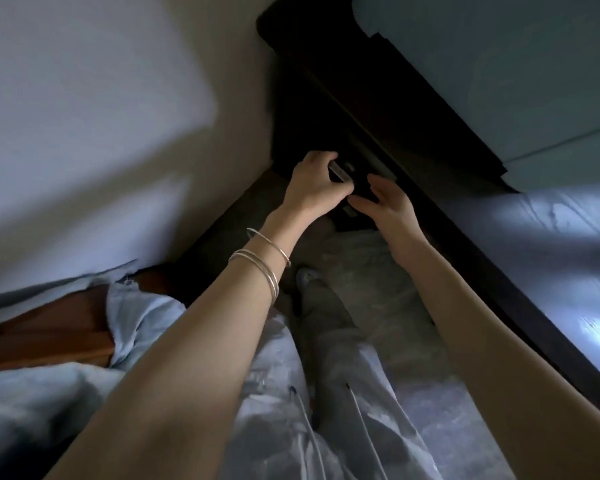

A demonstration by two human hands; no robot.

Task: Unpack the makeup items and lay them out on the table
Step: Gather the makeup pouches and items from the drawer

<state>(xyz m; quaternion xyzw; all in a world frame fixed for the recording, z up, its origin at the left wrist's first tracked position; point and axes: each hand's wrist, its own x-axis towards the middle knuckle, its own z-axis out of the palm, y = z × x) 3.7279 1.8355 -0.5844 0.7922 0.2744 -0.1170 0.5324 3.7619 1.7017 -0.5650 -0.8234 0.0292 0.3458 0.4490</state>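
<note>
Dark, glossy and small: a flat item [340, 173] with a pale metallic edge, too dim and blurred to name, sits in the left hand [314, 183] at the far middle of the scene. Left grip is closed on it, fingers curled over its far edge and thumb under the near side; the item pokes out to the right of the knuckles. Right hand [385, 206] hangs just beside it, fingers relaxed and spread, holding nothing, apart from the item by a narrow gap. Below both hands lies a darker shape [352, 220], maybe a pouch or case; cannot tell.

Risks, as judged from here:
- Only part of the item is inside the grip. A slick casing could slide out and drop into the dark gap beside the bed frame [378, 109], hard to find in this light.
- The dark frame is right behind the hands; a quick lift could knock the item against it.
- No surface for laying things out is visible, so the carry may be long and one-handed.
- Loose bangles [262, 263] on the left wrist could snag on the way back.

Outward: pale trousers [343, 368] near, blue bedsheet [534, 254] right, pale wall [101, 116] left, brown wooden furniture [49, 327] near left.
</note>
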